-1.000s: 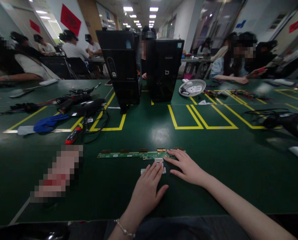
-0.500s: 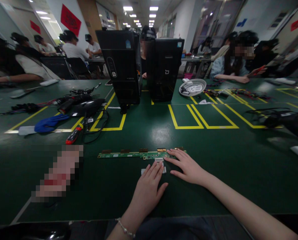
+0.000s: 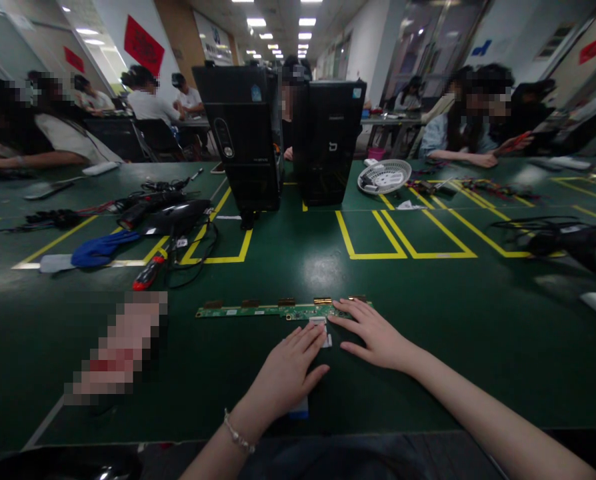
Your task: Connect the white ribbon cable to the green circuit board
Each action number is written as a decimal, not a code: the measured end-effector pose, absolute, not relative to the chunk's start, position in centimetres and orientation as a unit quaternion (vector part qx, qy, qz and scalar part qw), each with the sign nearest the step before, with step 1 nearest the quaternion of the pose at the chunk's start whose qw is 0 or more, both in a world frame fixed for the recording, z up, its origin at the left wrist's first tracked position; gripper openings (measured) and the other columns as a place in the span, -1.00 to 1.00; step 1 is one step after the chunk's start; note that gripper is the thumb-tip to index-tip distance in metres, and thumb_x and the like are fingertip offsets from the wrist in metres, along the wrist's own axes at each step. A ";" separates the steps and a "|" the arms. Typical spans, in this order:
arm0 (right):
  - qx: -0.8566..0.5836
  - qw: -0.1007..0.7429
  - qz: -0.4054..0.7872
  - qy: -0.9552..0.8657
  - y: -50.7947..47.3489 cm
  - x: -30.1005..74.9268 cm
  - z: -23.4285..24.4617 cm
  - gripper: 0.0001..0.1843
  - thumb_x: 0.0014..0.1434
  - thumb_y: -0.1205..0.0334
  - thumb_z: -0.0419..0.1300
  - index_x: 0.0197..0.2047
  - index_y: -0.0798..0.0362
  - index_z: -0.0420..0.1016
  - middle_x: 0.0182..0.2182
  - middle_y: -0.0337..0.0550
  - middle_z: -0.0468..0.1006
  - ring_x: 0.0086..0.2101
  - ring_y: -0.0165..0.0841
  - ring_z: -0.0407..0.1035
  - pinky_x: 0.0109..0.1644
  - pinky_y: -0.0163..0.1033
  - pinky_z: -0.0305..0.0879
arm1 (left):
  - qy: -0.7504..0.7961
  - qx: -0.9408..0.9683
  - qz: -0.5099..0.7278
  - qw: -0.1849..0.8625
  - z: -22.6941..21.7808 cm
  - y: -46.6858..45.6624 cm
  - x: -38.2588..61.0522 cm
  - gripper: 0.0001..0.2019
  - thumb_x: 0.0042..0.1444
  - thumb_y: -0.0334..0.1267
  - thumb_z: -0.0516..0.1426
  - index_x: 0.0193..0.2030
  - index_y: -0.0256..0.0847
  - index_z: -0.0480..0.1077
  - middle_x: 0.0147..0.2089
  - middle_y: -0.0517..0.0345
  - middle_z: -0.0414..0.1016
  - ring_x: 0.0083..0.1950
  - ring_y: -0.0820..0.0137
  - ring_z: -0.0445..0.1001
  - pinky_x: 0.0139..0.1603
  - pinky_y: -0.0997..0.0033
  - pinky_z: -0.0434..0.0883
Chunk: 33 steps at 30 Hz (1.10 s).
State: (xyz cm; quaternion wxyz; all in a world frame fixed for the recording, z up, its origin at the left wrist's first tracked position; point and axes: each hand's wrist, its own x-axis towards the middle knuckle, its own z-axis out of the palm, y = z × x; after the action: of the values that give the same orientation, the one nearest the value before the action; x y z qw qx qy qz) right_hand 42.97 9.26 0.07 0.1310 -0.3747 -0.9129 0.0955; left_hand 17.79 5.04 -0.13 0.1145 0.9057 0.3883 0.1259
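A long narrow green circuit board (image 3: 258, 310) lies on the green table (image 3: 428, 347) just beyond my hands. My right hand (image 3: 375, 333) rests flat and open on the board's right end, fingers spread. My left hand (image 3: 285, 373) lies open, palm down, over a flat white ribbon cable (image 3: 323, 331) that runs from the board toward me. Its fingertips press the cable near the board's connector. The cable's near end (image 3: 298, 408) shows below my palm.
Two black computer towers (image 3: 243, 133) (image 3: 331, 137) stand at the table's middle. Black tools, cables, a blue cloth (image 3: 101, 248) and a red-handled screwdriver (image 3: 147, 273) lie at left. A white fan grille (image 3: 385, 175) sits behind right. Other people sit around the tables.
My left hand has turned, its wrist swinging left, and the cable's near end now shows below the palm. My right hand has stayed on the board.
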 end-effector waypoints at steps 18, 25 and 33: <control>-0.374 0.109 0.090 -0.916 9.3 43.0 0.1 -0.41 0.29 -0.06 0.04 0.33 -0.08 0.20 0.33 -0.02 0.12 0.31 -0.15 -0.04 0.34 0.16 -0.02 | 0.366 0.919 0.100 0.106 0.8 5.8 17.6 -0.47 0.32 -0.05 0.03 0.35 -0.23 0.14 0.38 -0.04 0.19 0.39 0.21 0.14 0.33 0.10 0.18; -0.377 0.117 0.091 -0.914 9.1 43.0 -0.1 -0.42 0.29 -0.01 0.06 0.34 -0.09 0.18 0.34 -0.03 0.11 0.31 -0.15 -0.03 0.34 0.16 -0.03 | 0.362 0.910 0.164 0.119 2.0 5.6 17.0 -0.52 0.35 -0.15 -0.01 0.37 -0.12 0.09 0.39 0.05 0.17 0.40 0.23 0.09 0.37 0.04 0.11; -0.389 0.113 0.105 -0.908 9.1 42.9 0.3 -0.47 0.32 0.01 0.02 0.33 -0.13 0.20 0.34 -0.08 0.11 0.31 -0.16 -0.02 0.34 0.15 -0.03 | 0.532 0.810 0.242 0.041 0.1 3.7 10.5 -0.64 0.36 -0.21 -0.07 0.21 -0.21 0.32 0.22 -0.08 0.38 0.19 0.15 0.37 0.15 0.02 0.38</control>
State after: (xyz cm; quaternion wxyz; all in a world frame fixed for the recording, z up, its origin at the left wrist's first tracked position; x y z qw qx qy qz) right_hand 42.95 9.10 0.32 0.1128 -0.3886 -0.9085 0.1045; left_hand 10.48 3.67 0.14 0.0414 0.8105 0.5319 0.2418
